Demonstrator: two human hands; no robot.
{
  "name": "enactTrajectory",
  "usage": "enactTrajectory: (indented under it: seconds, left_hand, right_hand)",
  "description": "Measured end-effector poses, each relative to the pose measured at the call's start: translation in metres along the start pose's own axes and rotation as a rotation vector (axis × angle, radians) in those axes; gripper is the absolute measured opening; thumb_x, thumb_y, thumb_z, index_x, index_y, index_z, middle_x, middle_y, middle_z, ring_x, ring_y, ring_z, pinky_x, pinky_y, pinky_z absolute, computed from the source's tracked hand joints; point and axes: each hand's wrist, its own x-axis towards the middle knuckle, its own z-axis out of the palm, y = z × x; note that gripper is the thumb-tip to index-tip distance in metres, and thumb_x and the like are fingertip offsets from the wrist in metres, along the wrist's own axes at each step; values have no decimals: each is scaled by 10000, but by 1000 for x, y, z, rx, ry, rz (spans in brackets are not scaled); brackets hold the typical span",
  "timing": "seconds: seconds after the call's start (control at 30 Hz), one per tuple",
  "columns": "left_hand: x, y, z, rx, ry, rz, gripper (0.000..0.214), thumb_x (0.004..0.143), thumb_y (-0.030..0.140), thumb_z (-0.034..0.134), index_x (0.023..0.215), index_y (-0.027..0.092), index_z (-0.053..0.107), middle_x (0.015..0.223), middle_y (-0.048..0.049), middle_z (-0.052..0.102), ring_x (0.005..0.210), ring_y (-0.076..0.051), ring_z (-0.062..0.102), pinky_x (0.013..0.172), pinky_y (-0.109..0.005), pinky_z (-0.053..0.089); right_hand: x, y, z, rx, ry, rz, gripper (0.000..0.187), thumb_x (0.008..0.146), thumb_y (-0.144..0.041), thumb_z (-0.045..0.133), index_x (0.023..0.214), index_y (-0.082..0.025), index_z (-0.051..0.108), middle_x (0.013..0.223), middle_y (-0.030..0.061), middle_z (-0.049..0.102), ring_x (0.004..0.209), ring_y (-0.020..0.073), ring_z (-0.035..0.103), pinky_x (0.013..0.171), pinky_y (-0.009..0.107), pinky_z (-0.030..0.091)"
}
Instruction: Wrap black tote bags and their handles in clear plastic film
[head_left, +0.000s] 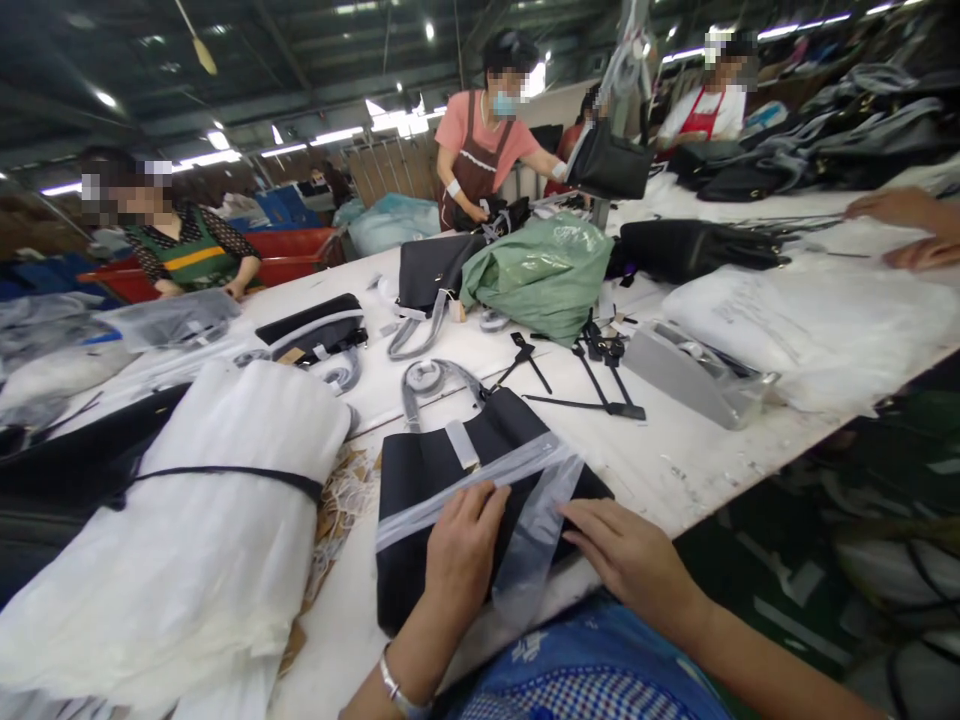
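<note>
Bag (pixel 420 480) lies near table (pixel 675 460) edge under left hand (pixel 461 555), right hand (pixel 637 560).

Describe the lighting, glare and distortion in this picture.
Head view: bright ceiling strip lights blow out white; the wide lens bends the white table edge; the clear plastic bag over the black fabric handbag glints under the left hand and right hand.

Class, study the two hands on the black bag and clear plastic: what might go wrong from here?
The black bag lies near the edge of the table; a tug might slide it off. The thin clear plastic under the left hand and right hand may crease or tear.
</note>
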Motion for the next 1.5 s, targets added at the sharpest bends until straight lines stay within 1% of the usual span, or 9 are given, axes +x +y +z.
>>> enactTrajectory:
  seconds: [0.13,0.23,0.4,0.73,1.03,1.13,1.27,1.33,1.5]
  left_hand:
    - [15,-11,-3,146,23,20,432,925,108,530,1335,246,540,1242,-100,624,1076,-279,578,868,-418,486]
    - [25,-18,-9,122,-35,46,320,946,135,512,1247,209,591,1113,-81,667,971,-246,593,835,-389,495]
    - [31,-23,-17,7,-28,33,167,971,217,518,1060,213,659,991,-49,686,904,-196,610,810,-315,500]
    - [24,-18,-17,-142,-14,-19,130,943,202,566,980,201,691,961,-52,684,908,-188,629,811,-297,517]
    - [26,-24,-26,-272,19,-38,159,940,182,575,1063,214,669,997,-36,707,933,-176,654,833,-290,512]
    - [18,-15,-43,-278,53,-85,147,972,250,534,1049,223,656,1001,-31,705,946,-175,647,839,-300,504]
    - [-9,4,-52,-172,22,-60,316,848,423,704,1087,226,640,1034,-49,690,969,-234,625,846,-363,510]
    - [-23,9,-45,-65,24,-31,338,835,356,730,1127,218,632,1068,-62,680,969,-249,612,856,-386,504]
    - [-40,-5,-18,98,119,-11,193,946,139,546,1073,217,668,947,-38,683,815,-186,588,771,-320,483]
  right_hand:
    - [8,-4,-2,-176,-6,-172,453,926,-110,460,1330,-268,589,1108,88,695,892,235,624,773,395,510]
    - [15,-9,2,-240,17,-255,327,949,-143,470,1181,-242,678,1008,83,702,801,212,582,714,375,445]
    - [30,-19,19,-243,9,-366,253,979,-179,469,1038,-246,705,1041,54,705,885,214,571,779,387,399]
    - [64,-33,56,-271,31,-231,225,989,-200,479,1006,-224,702,889,51,700,834,212,581,701,351,400]
    - [54,-40,43,-93,251,-336,222,949,-135,531,1052,-214,711,927,33,726,829,182,605,731,326,440]
    - [51,-38,42,-86,271,-343,227,934,-127,556,1067,-226,712,946,33,733,832,177,613,736,319,444]
    - [52,-35,49,-91,242,-313,219,933,-137,552,1058,-214,714,958,44,731,826,189,615,735,329,447]
    - [55,-35,52,-95,229,-308,212,930,-130,548,1038,-200,717,953,51,730,824,197,613,738,331,453]
    - [59,-33,53,-73,198,-344,242,929,-111,539,1070,-193,717,979,59,736,840,214,625,765,345,480]
